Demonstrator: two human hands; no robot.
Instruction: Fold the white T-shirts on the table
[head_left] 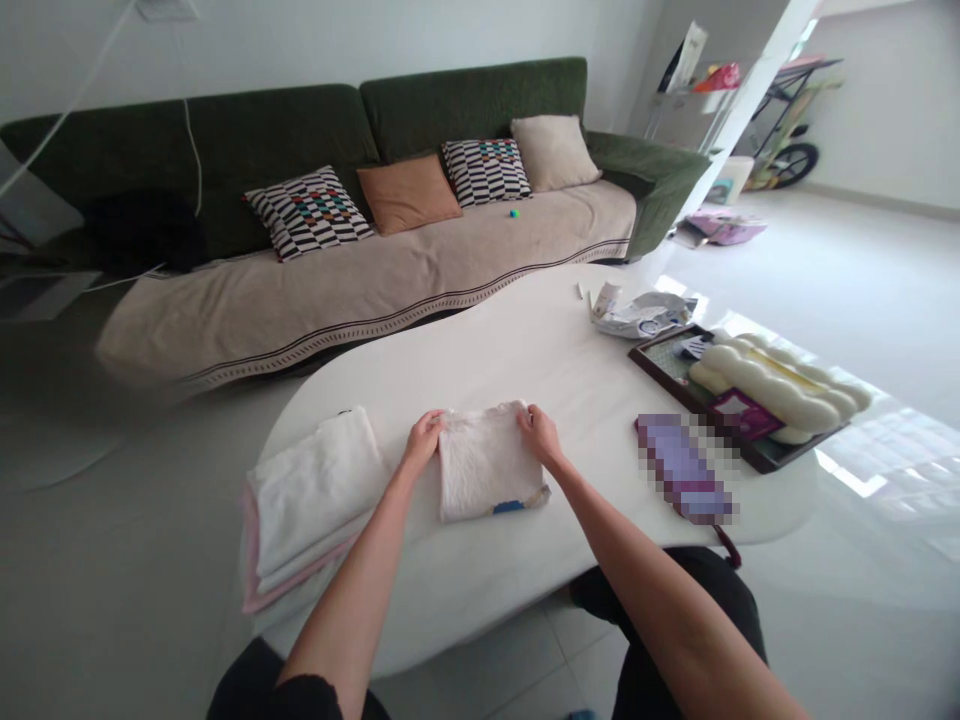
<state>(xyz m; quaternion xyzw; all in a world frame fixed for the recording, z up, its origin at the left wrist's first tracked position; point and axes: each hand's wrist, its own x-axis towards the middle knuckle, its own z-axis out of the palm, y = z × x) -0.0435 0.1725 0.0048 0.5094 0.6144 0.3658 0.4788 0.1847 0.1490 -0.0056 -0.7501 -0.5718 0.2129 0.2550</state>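
Note:
A folded white garment (pixel 491 465) lies flat on the white table, with a blue patch at its near right corner. My left hand (pixel 426 438) grips its far left corner, fingers closed on the cloth. At the far right corner, my right hand (pixel 538 434) pinches the edge of the same garment. Left of my left forearm rests a stack of folded cloths (pixel 319 490), white on top with pink showing underneath.
The white table (pixel 420 365) has rounded edges. On its right are a dark tray (pixel 772 462) holding a cream puffy tissue cover (pixel 780 385), a pixelated purple item (pixel 682 465) and a crumpled plastic packet (pixel 645 315). Behind stands a green sofa (pixel 472 105) with cushions.

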